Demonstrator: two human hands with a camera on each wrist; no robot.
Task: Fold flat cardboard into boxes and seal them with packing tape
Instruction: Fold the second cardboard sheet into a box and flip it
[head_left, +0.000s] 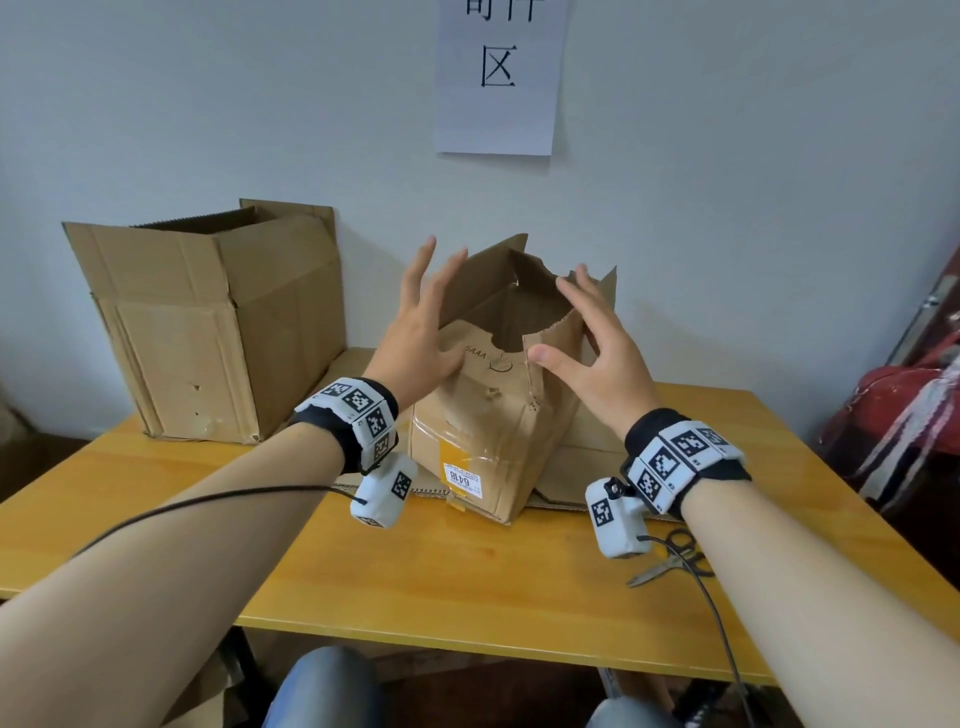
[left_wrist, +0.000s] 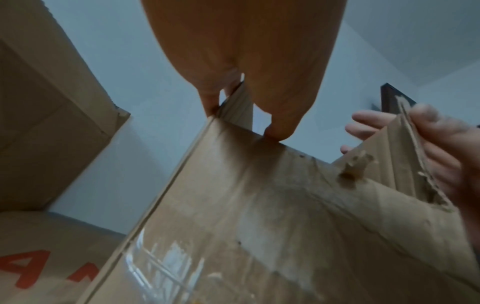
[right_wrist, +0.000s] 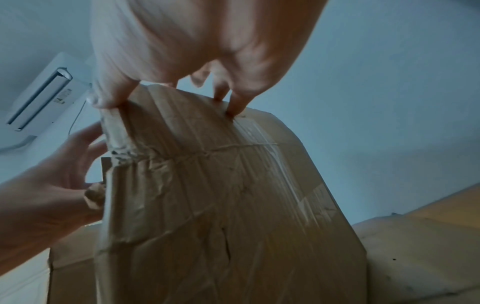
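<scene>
A small, worn cardboard box (head_left: 493, 415) stands upright in the middle of the yellow table (head_left: 467, 582), its top open and its flaps torn and raised. My left hand (head_left: 423, 327) is at the box's upper left side with fingers spread and straight. The left wrist view shows its thumb (left_wrist: 275, 131) touching the top edge of the box (left_wrist: 259, 226). My right hand (head_left: 587, 343) is spread at the upper right, its thumb against the near flap. The right wrist view shows its fingertips (right_wrist: 236, 109) resting on the flap's top edge (right_wrist: 207, 205). Neither hand grips anything.
A large open cardboard box (head_left: 208, 332) stands at the table's back left against the wall. Flat cardboard (head_left: 587, 467) lies under and behind the small box. Scissors (head_left: 670, 564) lie at the front right. A red bundle (head_left: 904, 415) sits off the table's right edge.
</scene>
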